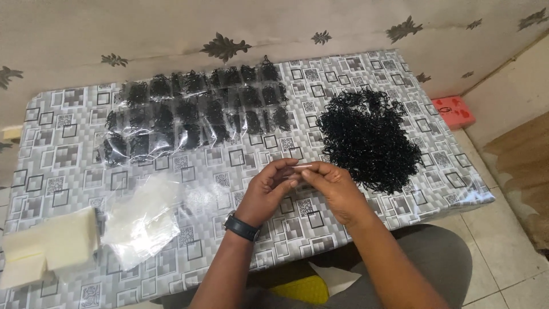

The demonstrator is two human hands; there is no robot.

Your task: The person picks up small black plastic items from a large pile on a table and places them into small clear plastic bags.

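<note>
My left hand [269, 189] and my right hand [334, 186] meet over the middle of the table, both pinching a small clear plastic bag [301, 167] between the fingertips. A black watch [241, 227] is on my left wrist. To the right of my hands lies a big loose pile of small black elastic bands [369, 137]. At the back of the table, rows of small clear packets filled with black bands [194, 114] lie side by side.
A stack of empty clear bags [146, 220] lies at the front left, next to pale cream blocks [48, 246]. The table wears a grey square-patterned cloth [63, 166]. A red box [454, 109] sits on the floor at the right.
</note>
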